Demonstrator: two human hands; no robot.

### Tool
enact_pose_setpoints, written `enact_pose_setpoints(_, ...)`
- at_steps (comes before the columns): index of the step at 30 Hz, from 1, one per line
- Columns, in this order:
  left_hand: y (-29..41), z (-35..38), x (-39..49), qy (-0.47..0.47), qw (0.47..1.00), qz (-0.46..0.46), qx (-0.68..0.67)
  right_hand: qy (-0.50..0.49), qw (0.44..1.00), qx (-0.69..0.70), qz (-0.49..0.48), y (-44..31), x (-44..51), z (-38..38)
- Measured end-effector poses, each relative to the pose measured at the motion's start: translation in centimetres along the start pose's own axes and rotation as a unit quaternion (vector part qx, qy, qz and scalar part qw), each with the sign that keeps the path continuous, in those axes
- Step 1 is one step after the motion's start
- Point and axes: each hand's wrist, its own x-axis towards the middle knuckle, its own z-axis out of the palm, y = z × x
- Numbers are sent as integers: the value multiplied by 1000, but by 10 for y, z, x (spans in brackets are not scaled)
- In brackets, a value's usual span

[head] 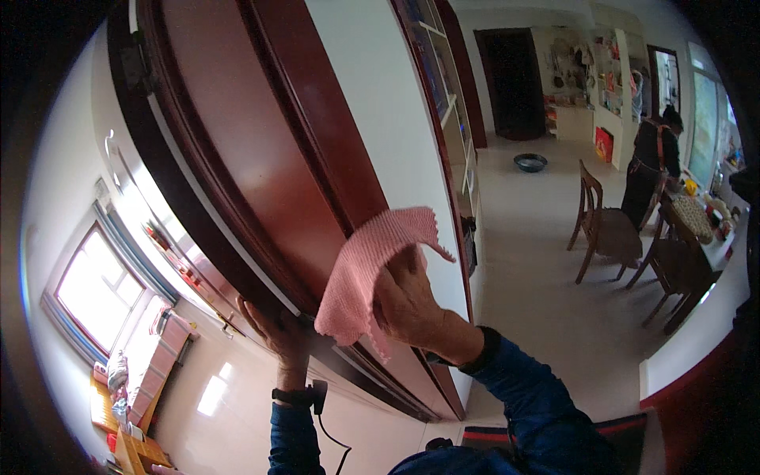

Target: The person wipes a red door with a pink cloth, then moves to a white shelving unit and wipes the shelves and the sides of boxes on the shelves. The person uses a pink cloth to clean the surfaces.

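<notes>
My right hand (409, 297) holds a pink ribbed cloth (368, 267) against the dark red wooden door frame (338, 119), with the cloth spread over the back of the fingers and its scalloped edge hanging down. Lower left of it, my left hand (279, 332) rests on the dark edge of the wood, fingers apart, holding nothing that I can see. A black strap with a small device and a cable is on the left wrist. The cloth hides part of the right fingers.
At left, a room with a bright window (101, 291) and a bed (157, 368). To the right, a shelf unit (448, 113), wooden chairs (611, 231) and a laden table (715, 249), where another person (650, 160) stands bent over. A dark basin (530, 162) sits on the floor; a striped mat (617, 442) lies below.
</notes>
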Motion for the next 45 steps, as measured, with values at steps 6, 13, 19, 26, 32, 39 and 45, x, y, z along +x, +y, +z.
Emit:
enact_pose_setpoints(6, 4, 0, 5, 9, 1000, 17, -14, -129, 962, 130, 203, -26, -79, -10)
enact_pose_setpoints(13, 5, 1, 5, 15, 1000, 11, 0, -259, 858, 267, 354, -30, -105, -7)
enact_pose_setpoints(19, -6, 4, -1, -9, 1000, -13, 10, -106, 970, 143, 168, -19, -119, 7)
enact_pose_setpoints(26, -22, 2, -20, -50, 999, -22, 0, -255, 913, 121, 296, -24, -129, -7)
enact_pose_setpoints(32, -29, -25, -78, -136, 987, -89, 13, -111, 994, 17, -3, 8, -182, 68)
enact_pose_setpoints(39, 26, -74, -173, -217, 959, -162, -85, -266, 703, 497, 434, -21, -186, 49)
enact_pose_setpoints(45, 78, -73, -194, -268, 915, -157, -257, -240, 752, 490, 371, -28, -121, 16)
